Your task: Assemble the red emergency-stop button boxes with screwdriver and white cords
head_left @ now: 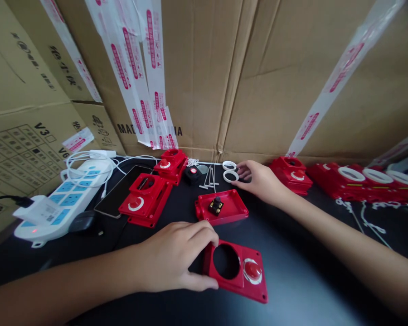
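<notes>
My left hand [187, 256] is closed on the left end of a red plastic cover [236, 292], which has a large round hole and a red dome ringed in white. Thumb and fingers of my right hand [256, 179] close around the edge of the nearer white ring [230, 177]. Another white ring [229, 165] lies just behind it. Between my hands sits an open red tray-like housing [236, 206] with a small black and brass-coloured part [216, 206] inside. Several metal screws [209, 177] lie left of the rings.
At left are a power strip [66, 203], a phone [114, 201] and assembled red units [141, 203]. A small black round part [192, 174] lies near the screws. At right stand stacked red covers [290, 176] and red units with white rings [377, 176]. Cardboard [197, 72] walls the back.
</notes>
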